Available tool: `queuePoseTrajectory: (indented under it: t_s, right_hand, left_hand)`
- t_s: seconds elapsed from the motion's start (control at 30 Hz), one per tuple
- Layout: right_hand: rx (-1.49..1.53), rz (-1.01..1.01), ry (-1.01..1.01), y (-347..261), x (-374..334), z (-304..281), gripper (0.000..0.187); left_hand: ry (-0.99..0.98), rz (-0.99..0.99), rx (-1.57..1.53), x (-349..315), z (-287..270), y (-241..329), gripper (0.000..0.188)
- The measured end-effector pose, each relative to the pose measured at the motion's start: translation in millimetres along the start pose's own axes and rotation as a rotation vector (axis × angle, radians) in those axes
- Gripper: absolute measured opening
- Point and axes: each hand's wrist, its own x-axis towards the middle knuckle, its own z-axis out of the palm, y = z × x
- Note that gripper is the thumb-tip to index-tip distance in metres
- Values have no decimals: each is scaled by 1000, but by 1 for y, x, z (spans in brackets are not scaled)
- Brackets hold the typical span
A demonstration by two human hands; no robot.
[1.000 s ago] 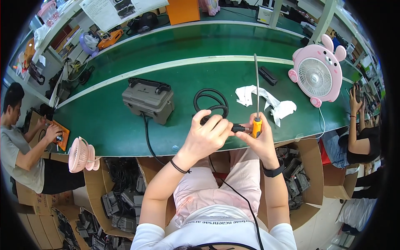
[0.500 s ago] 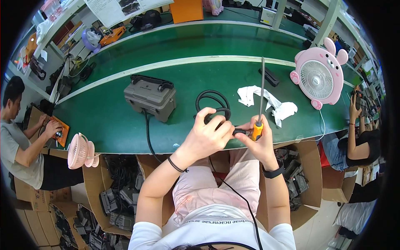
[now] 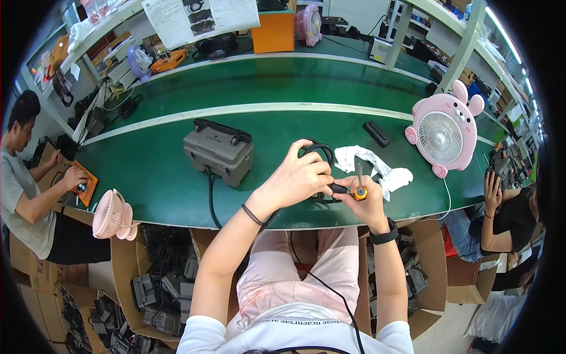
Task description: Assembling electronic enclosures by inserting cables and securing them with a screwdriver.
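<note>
My left hand [image 3: 298, 177] is closed around a black coiled cable [image 3: 318, 147] above the front of the green bench. The cable's black plug end [image 3: 338, 187] sits between my two hands, touched by the right fingers. In my right hand [image 3: 370, 205] is a screwdriver [image 3: 360, 193] with an orange-yellow handle, its metal shaft foreshortened and pointing away. A grey-brown latched case [image 3: 218, 154] stands to the left on the bench, with a black cable running from it down past the near edge toward my left arm.
Crumpled white cloth [image 3: 394, 180] and a small black block [image 3: 376, 134] lie beyond my right hand. A pink fan [image 3: 441, 138] stands at the right, a smaller one [image 3: 112, 215] at the front left. Boxes of grey units [image 3: 127, 283] stand below. People sit at both sides.
The screwdriver has gone from standing upright to a foreshortened tilt. My left hand has come closer to the right one with the cable coil. The whole view has shifted slightly.
</note>
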Motion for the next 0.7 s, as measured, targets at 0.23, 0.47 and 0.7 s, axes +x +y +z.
queuePoseTrajectory:
  t_s: [0.23, 0.47, 0.7]
  right_hand:
    - [-123, -20, 85, 7, 4, -2, 41]
    - [-288, -63, -134, -22, 1, -7, 35]
    - [-513, -218, -142, -44, -12, 0, 18]
  left_hand:
    - [-269, -50, -341, 21, 6, -27, 25]
    - [-52, -37, 20, 12, 1, 6, 18]
    - [30, 67, 311, 0, -6, 39, 11]
